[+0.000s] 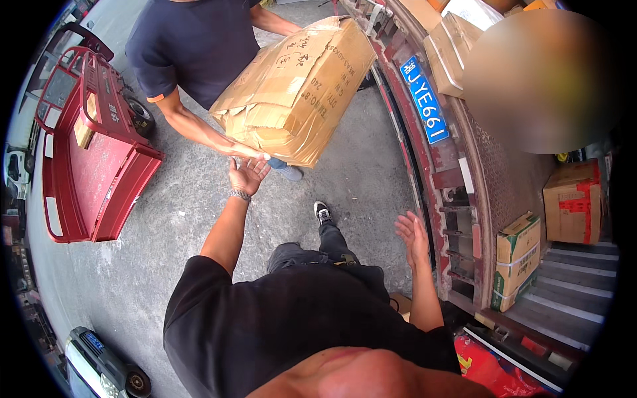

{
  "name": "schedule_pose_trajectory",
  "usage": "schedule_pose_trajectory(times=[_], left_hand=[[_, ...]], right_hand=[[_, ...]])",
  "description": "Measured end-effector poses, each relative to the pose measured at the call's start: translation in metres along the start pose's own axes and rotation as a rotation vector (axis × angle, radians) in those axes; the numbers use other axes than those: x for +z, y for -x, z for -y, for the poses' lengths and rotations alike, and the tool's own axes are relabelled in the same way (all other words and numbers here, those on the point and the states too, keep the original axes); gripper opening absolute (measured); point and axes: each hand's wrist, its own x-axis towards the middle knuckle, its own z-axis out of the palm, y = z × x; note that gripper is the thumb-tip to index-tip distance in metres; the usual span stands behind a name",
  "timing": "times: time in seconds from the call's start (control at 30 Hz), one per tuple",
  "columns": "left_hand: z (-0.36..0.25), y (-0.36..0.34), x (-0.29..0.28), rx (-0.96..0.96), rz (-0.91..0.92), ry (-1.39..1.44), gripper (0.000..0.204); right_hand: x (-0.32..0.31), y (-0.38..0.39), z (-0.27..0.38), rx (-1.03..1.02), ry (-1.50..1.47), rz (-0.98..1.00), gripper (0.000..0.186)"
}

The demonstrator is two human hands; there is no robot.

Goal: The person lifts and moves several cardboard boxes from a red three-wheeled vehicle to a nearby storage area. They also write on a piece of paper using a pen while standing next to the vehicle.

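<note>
A large brown cardboard box (298, 89), wrapped in clear tape and tilted, is held up in front of me by a person in a dark T-shirt (192, 53). That person's hand (247, 150) supports its lower left corner. Just below that hand, my left hand (248, 176) reaches forward, palm up with fingers stretched out, holding nothing. A metal watch (240, 195) circles my left wrist. My right hand (414, 237) is raised beside the truck's edge, fingers extended and nothing in it, well apart from the box.
On the right runs a truck's rusty tail edge (458, 179) with a blue plate (424, 99). Its bed carries a red-taped carton (574, 202), a green-and-brown carton (517, 259) and more boxes (451, 50). A red cargo tricycle (99, 172) stands left, a car (99, 365) lower left.
</note>
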Motion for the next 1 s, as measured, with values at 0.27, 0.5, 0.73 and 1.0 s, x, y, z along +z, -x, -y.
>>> schedule_pose_trajectory(times=[0.27,0.5,0.73,1.0], left_hand=[[0.025,0.023,-0.007,-0.078,0.225,-0.106,0.070],[0.073,0.057,-0.009,-0.149,0.304,-0.215,0.085],[0.174,0.066,-0.003,-0.380,0.315,-0.287,0.067],[0.347,0.151,0.123,-0.978,0.735,-0.213,0.078]], right_hand=[[0.059,0.096,-0.058,0.031,-0.468,0.028,0.058],[0.061,0.136,-0.054,-0.045,-0.432,0.079,0.068],[-0.011,0.131,-0.036,-0.255,-0.385,-0.220,0.072],[-0.119,0.183,-0.041,-0.622,-0.106,-0.833,0.063]])
